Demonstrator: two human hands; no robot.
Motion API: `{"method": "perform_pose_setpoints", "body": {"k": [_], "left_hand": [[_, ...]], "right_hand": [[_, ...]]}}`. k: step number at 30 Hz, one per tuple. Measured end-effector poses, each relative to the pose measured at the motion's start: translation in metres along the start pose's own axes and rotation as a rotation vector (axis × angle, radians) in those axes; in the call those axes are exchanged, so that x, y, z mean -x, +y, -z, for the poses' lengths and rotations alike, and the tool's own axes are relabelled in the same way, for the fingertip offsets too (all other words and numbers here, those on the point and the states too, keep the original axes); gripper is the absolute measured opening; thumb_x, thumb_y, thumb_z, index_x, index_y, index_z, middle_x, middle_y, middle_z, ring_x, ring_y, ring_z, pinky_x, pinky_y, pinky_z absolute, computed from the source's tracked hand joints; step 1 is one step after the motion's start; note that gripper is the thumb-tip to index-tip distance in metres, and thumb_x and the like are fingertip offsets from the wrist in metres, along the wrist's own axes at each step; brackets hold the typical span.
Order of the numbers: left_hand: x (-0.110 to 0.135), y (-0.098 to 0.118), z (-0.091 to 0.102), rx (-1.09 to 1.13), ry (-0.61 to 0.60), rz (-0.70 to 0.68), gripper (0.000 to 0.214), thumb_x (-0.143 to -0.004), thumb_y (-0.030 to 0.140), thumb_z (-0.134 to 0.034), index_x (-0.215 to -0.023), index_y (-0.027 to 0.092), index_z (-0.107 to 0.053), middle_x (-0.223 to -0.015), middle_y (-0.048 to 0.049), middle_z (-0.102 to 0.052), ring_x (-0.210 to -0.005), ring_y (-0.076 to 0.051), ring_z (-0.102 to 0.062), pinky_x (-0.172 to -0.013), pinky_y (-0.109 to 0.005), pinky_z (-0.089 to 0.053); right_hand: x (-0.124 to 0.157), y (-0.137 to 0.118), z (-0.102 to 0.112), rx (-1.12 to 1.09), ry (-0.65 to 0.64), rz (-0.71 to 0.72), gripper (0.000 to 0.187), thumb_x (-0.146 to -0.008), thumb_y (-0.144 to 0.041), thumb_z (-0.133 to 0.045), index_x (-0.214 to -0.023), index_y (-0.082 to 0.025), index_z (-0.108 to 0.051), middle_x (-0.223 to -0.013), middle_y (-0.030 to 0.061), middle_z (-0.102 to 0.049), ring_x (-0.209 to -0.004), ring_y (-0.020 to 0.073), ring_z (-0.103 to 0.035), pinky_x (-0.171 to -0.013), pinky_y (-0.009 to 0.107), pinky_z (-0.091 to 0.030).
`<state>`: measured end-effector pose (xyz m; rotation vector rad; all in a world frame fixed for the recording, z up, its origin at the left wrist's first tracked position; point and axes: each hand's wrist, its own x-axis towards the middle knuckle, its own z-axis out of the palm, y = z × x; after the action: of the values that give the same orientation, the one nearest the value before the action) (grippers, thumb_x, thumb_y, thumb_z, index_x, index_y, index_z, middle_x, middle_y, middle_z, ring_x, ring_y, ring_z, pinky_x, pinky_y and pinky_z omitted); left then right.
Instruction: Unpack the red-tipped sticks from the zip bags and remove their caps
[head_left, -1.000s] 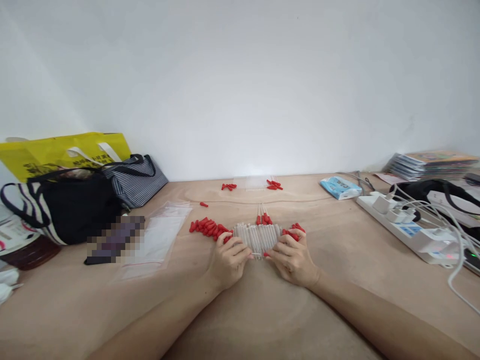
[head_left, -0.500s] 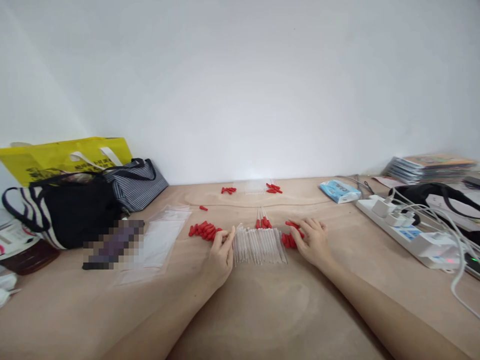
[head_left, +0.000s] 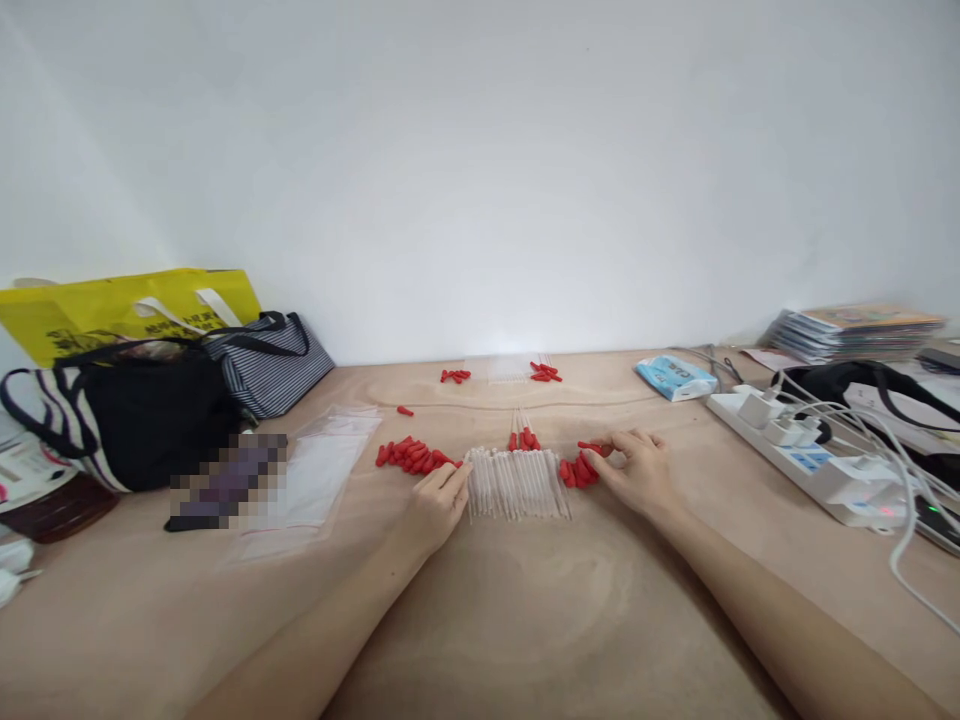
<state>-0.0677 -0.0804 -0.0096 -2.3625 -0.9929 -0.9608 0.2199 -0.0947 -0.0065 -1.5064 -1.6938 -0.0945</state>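
A row of several clear thin tubes [head_left: 517, 483] lies flat on the wooden table [head_left: 525, 620]. Loose red caps lie in a pile on its left [head_left: 409, 455] and a smaller pile on its right [head_left: 577, 470]. My left hand [head_left: 435, 505] rests at the row's left end, fingers curled and touching the tubes. My right hand [head_left: 634, 468] lies beside the right pile, its fingertips pinching a red cap [head_left: 592, 447]. A few capped tubes [head_left: 523, 434] lie just behind the row.
More red caps [head_left: 546, 371] and clear tubes lie near the wall. Clear plastic bags [head_left: 315, 470] and a dark blurred object [head_left: 225, 482] lie at left, with black, striped and yellow bags [head_left: 150, 390]. At right are a power strip with chargers [head_left: 810, 455], a blue packet [head_left: 675, 377] and stacked booklets [head_left: 855, 332].
Both hands left the near edge of the tube row and moved apart. The right hand went to the right pile of caps and now pinches one; the left stayed at the row's left end.
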Motion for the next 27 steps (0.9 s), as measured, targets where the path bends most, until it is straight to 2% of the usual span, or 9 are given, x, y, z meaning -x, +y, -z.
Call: {"method": "perform_pose_setpoints", "body": {"k": [4,9,15,18,22,27], "left_hand": [[0.000,0.005,0.003,0.098,-0.045,0.030,0.023,-0.082,0.020,-0.043,-0.099,0.012,-0.057,-0.079,-0.0077,-0.063,-0.071,-0.016,-0.060,-0.066,-0.026,-0.051],[-0.002,0.009,0.012,0.185,-0.068,0.029,0.025,-0.080,0.026,-0.048,-0.099,0.013,-0.057,-0.080,-0.0088,-0.063,-0.077,-0.019,-0.059,-0.069,-0.030,-0.050],[-0.007,0.011,0.019,0.105,-0.091,0.026,0.023,-0.078,0.030,-0.051,-0.093,0.016,-0.061,-0.084,-0.0080,-0.063,-0.083,-0.021,-0.055,-0.075,-0.037,-0.044],[-0.007,0.009,0.019,0.075,-0.103,0.032,0.020,-0.077,0.030,-0.052,-0.089,0.018,-0.062,-0.086,-0.0072,-0.063,-0.084,-0.022,-0.054,-0.075,-0.037,-0.041],[-0.007,0.008,0.017,0.091,-0.110,0.036,0.017,-0.078,0.029,-0.051,-0.086,0.019,-0.062,-0.086,-0.0058,-0.063,-0.084,-0.021,-0.054,-0.075,-0.036,-0.040],[-0.007,0.008,0.017,0.088,-0.109,0.040,0.016,-0.079,0.028,-0.051,-0.086,0.019,-0.062,-0.085,-0.0052,-0.064,-0.084,-0.020,-0.053,-0.076,-0.037,-0.039]], "right_hand": [[0.001,-0.001,0.000,0.009,-0.020,0.012,0.021,-0.075,-0.040,-0.051,-0.075,-0.024,-0.065,-0.068,0.0003,-0.064,-0.068,0.0183,-0.051,-0.074,0.035,-0.026],[0.002,-0.004,-0.003,0.062,-0.010,0.060,0.025,-0.074,-0.045,-0.055,-0.064,-0.023,-0.063,-0.061,-0.0002,-0.061,-0.065,0.0168,-0.048,-0.072,0.034,-0.024],[0.005,-0.010,-0.008,0.157,0.027,0.151,0.035,-0.071,-0.054,-0.055,-0.060,-0.022,-0.061,-0.060,0.0012,-0.058,-0.067,0.0170,-0.047,-0.070,0.033,-0.023],[0.004,-0.011,-0.006,0.174,0.023,0.103,0.038,-0.069,-0.058,-0.054,-0.060,-0.022,-0.061,-0.061,0.0014,-0.058,-0.068,0.0177,-0.048,-0.070,0.033,-0.023],[-0.009,-0.012,-0.003,0.152,0.019,-0.045,0.033,-0.077,-0.049,-0.048,-0.064,-0.022,-0.061,-0.068,0.0019,-0.061,-0.071,0.0183,-0.051,-0.069,0.033,-0.024],[-0.037,-0.031,-0.016,0.227,-0.184,-0.087,0.028,-0.076,-0.043,-0.050,-0.062,-0.022,-0.061,-0.068,0.0022,-0.064,-0.075,0.0209,-0.054,-0.070,0.035,-0.026]]}}
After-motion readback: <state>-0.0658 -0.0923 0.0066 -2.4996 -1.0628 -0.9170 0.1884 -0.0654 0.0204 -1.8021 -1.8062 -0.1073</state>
